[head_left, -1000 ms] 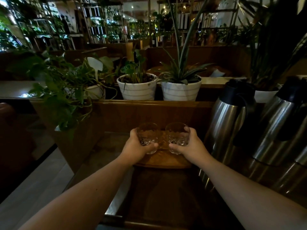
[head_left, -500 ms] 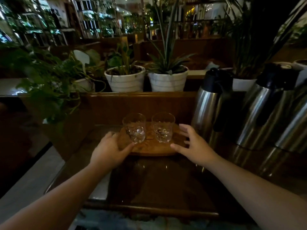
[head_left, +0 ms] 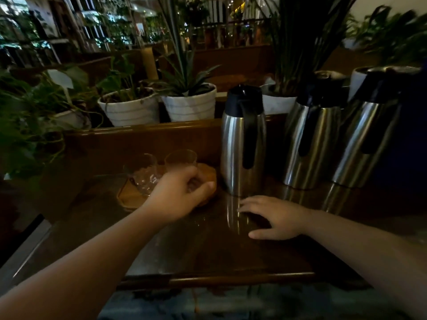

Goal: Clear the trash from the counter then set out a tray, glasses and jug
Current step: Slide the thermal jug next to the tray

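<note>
A round wooden tray (head_left: 129,199) lies on the dark counter (head_left: 208,250) with two clear glasses on it, the left glass (head_left: 141,174) and the right glass (head_left: 181,158). My left hand (head_left: 180,195) is curled over the tray's front right part and hides the base of the right glass. Whether it grips the glass or the tray rim is not visible. A steel jug (head_left: 242,144) with a black lid and handle stands just right of the tray. My right hand (head_left: 275,218) rests flat on the counter in front of that jug, fingers spread and holding nothing.
Two more steel jugs (head_left: 316,139) (head_left: 367,137) stand to the right. White plant pots (head_left: 129,109) (head_left: 191,105) sit on the wooden ledge behind the counter. Leafy plants (head_left: 30,125) overhang the left side. The counter's front edge (head_left: 217,279) runs close to me.
Both hands let go of the glasses, which now stand on the tray. My left hand moved right across the tray. My right hand dropped flat onto the counter. The view swung right.
</note>
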